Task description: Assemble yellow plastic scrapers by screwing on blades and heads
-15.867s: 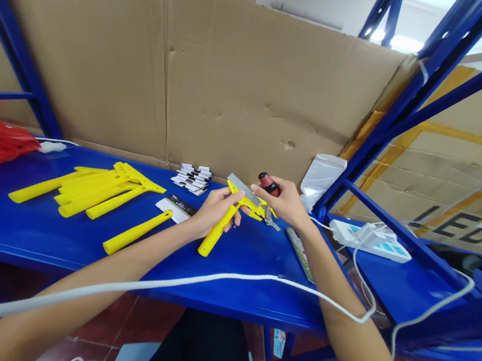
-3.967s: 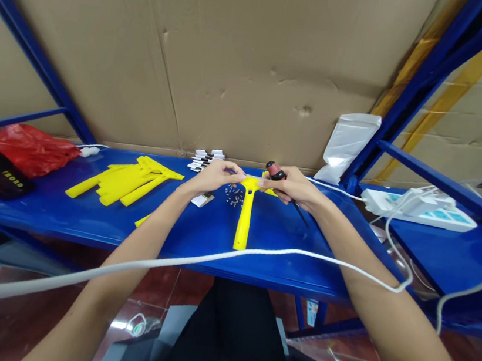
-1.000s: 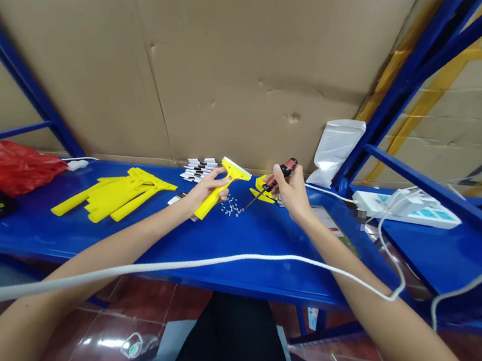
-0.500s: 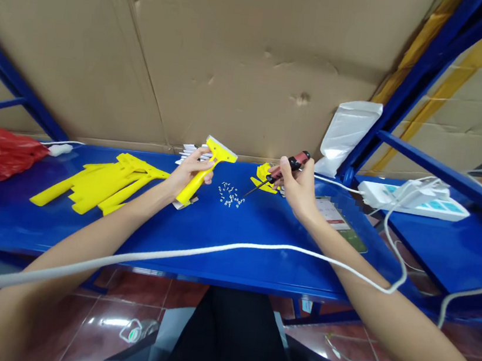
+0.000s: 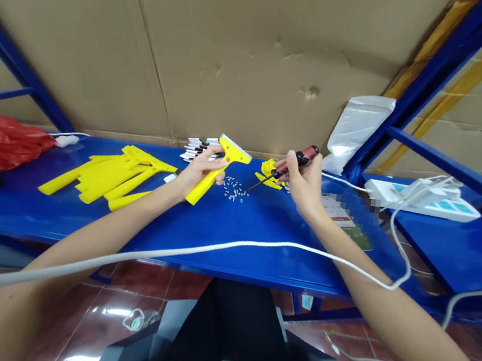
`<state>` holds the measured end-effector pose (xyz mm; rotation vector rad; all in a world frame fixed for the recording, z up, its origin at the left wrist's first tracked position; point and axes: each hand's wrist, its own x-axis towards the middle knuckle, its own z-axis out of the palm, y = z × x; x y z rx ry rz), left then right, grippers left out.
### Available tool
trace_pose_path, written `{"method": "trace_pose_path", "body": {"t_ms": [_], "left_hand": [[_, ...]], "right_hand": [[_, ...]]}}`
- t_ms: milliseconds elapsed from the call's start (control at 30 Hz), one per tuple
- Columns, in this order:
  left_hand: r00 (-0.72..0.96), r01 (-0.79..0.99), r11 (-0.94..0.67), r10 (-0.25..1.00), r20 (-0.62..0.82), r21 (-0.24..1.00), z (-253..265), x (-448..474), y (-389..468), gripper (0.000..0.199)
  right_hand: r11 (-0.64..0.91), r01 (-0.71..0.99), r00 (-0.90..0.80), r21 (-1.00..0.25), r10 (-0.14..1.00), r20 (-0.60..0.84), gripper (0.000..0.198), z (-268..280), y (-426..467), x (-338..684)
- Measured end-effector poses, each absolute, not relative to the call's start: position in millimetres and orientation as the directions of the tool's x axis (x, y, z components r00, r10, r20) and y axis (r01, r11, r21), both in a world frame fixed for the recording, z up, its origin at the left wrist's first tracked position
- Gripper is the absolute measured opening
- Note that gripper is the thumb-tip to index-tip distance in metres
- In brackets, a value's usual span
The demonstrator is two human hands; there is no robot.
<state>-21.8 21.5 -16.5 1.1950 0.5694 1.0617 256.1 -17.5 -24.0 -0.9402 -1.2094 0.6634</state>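
My left hand [image 5: 203, 172] is closed round a yellow scraper [image 5: 205, 188], its wide head with a pale edge pointing up and away from me. In my right hand [image 5: 305, 186] is a screwdriver [image 5: 301, 156] with a red and black handle. Its dark shaft slants down to the left, and the tip is at the right side of a scatter of small screws [image 5: 234, 188] on the blue table; whether it touches one I cannot tell. Small yellow parts [image 5: 271, 170] lie behind the screwdriver, partly hidden by it.
Several yellow scraper bodies [image 5: 106, 177] are piled left, near a red plastic bag [image 5: 4, 137]. White packets [image 5: 196, 148] lie behind my left hand. A white cable [image 5: 214, 248] crosses in front of me over both forearms. At right are a power strip [image 5: 425, 199] and a white pouch [image 5: 358, 131].
The view has shifted slightly, so most things appear a little to the right. Both hands keep hold of the scraper and the screwdriver, and the screwdriver tip stays by the screws.
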Motion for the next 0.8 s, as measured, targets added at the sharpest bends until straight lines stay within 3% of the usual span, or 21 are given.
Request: {"method": "trace_pose_path", "body": {"t_ms": [800], "left_hand": [[0.529, -0.317, 0.185, 0.848, 0.011, 0.930, -24.5, -16.1, 22.1, 0.049]], "right_hand": [[0.605, 0.033, 0.463, -0.795, 0.696, 0.549, 0.064, -7.9, -15.7, 268.4]]}}
